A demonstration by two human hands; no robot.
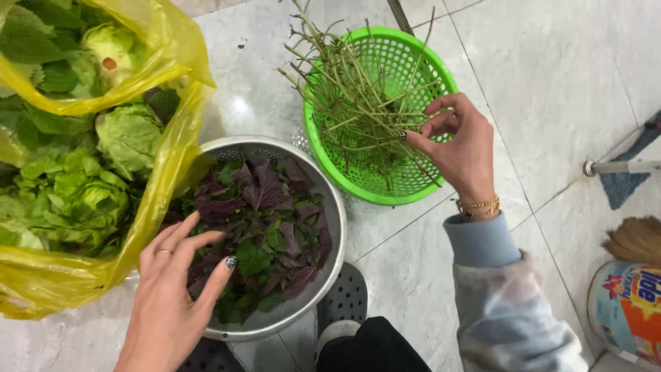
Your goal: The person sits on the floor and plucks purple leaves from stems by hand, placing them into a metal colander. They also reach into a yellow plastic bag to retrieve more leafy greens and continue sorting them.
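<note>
Plainly a risk of bare stems [358,103] snagging and spilling over the green basket [413,196] rim onto the floor tiles; right hand [458,148] pinching one stem above that basket, left hand [175,289] spread flat on purple-green leaves [268,213] in the metal colander [334,207]

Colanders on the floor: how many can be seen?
2. A metal colander with purple leaves sits by the left hand. A green plastic one with bare stems is under the right hand. The yellow bag may hide more.
</note>
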